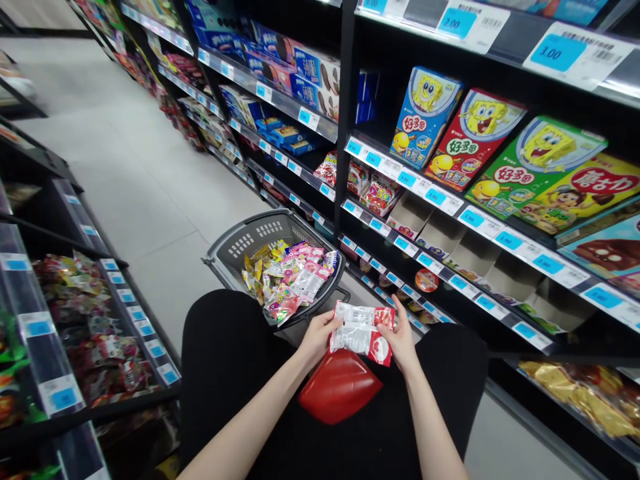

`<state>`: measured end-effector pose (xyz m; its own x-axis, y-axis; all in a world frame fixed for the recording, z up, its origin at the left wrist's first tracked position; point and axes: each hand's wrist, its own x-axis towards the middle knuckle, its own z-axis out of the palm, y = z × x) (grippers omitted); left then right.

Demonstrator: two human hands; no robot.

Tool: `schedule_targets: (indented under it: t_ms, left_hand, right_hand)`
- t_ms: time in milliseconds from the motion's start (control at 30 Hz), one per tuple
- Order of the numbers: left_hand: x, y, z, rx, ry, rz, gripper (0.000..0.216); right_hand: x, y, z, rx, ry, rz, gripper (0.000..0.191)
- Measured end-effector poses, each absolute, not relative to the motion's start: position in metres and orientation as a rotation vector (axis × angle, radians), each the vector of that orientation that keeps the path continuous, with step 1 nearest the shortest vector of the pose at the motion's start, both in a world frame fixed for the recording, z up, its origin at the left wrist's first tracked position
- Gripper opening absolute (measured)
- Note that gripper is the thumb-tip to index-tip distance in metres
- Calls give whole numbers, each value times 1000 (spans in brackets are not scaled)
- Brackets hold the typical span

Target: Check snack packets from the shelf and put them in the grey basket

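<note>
Between my two hands, above my lap, is a red and white candy packet (356,339) with its printed back facing up. My left hand (319,337) pinches its left edge. My right hand (401,339) grips the right side, thumb on top and index finger raised off it. The fingers beneath the packet are hidden. Under the packet a glossy red lip-shaped thing (341,388) lies on my black trousers. Just beyond my knees stands a grey shopping basket (235,243), holding a heap of colourful candy packets (295,273).
To the right, a shelf rack carries cartoon snack boxes (483,130) above open cardboard trays (493,257). Blue biscuit boxes (315,77) fill shelves farther off. A bin of wrapped sweets (85,313) stands at left. The grey tiled aisle floor (135,167) runs between.
</note>
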<state>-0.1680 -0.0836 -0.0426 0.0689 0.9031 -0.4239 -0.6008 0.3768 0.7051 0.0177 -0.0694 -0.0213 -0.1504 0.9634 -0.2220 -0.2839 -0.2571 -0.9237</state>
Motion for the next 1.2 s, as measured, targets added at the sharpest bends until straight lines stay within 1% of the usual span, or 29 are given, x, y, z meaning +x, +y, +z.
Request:
schedule_targets:
  t_ms: [33, 67, 167, 233, 533, 733, 867, 1000, 1033, 1100, 1200]
  left_hand:
    - [-168, -83, -42, 380, 963, 1187, 38]
    - [-167, -83, -42, 371, 963, 1194, 37]
    - [-165, -83, -41, 349, 938, 1207, 38]
    - [-163, -84, -40, 336, 924, 1206, 37]
    - [-162, -86, -36, 259, 902, 1167, 34]
    - [-163, -85, -40, 247, 869, 1170, 30]
    - [-163, -84, -44, 250, 864, 1162, 33]
    - [-162, -84, -35, 173, 725, 992, 52]
    - [-163, -85, -31, 164, 683, 949, 52]
    - [-165, -89, -21, 181, 606, 823, 43]
    - [-168, -96, -10, 221, 504, 441, 39]
  right_hand:
    - [18, -69, -23, -1092, -927, 1610, 63]
    - [19, -68, -25, -1101, -921, 1626, 59]
    - [21, -66, -31, -1134, -894, 1709, 37]
    - [22, -66, -34, -1127, -871, 1764, 31]
    - [22, -69, -25, -1038, -907, 1867, 34]
    - [22, -68, -33, -1175, -938, 1741, 36]
    - [22, -69, -33, -1138, -941, 1757, 37]
    - [23, -72, -28, -1071, -956, 1782, 38]
    - [23, -73, -27, -1065, -978, 1780, 36]
    - [25, -73, -26, -1064, -1031, 1768, 32]
    - [31, -74, -23, -1085, -1097, 1738, 29]
